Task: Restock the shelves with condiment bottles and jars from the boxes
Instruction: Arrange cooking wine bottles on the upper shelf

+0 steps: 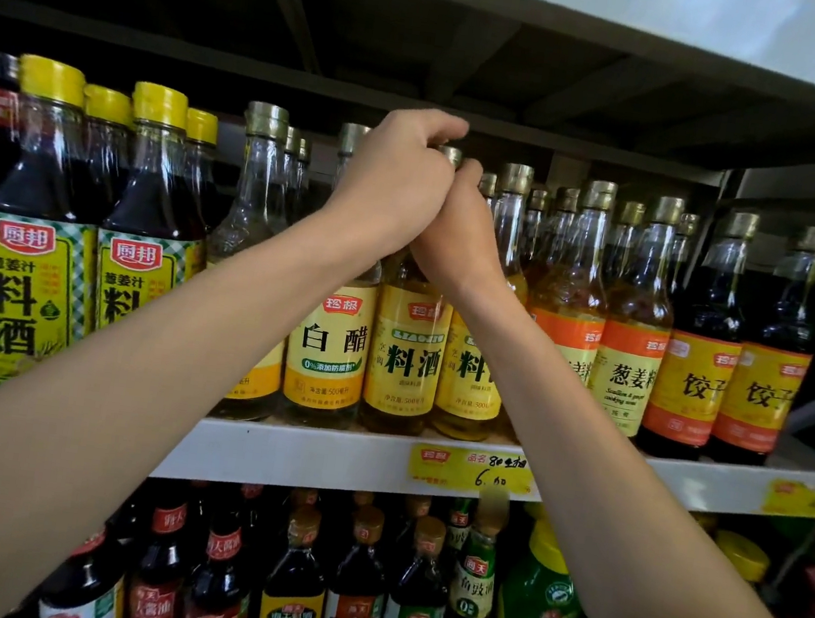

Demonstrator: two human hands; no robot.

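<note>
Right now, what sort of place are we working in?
Probably a grocery shop aisle: a metal shelf crowded with rows of labelled condiment bottles, and a yellow handwritten price tag on its front edge.

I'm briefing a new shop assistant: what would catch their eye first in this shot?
Two bare arms cross the frame and meet at centre, where the left hand and right hand close round the neck of a yellow-labelled bottle on the upper shelf. Left of it stand dark bottles with yellow caps; a yellow price tag sits on the shelf edge below.
</note>
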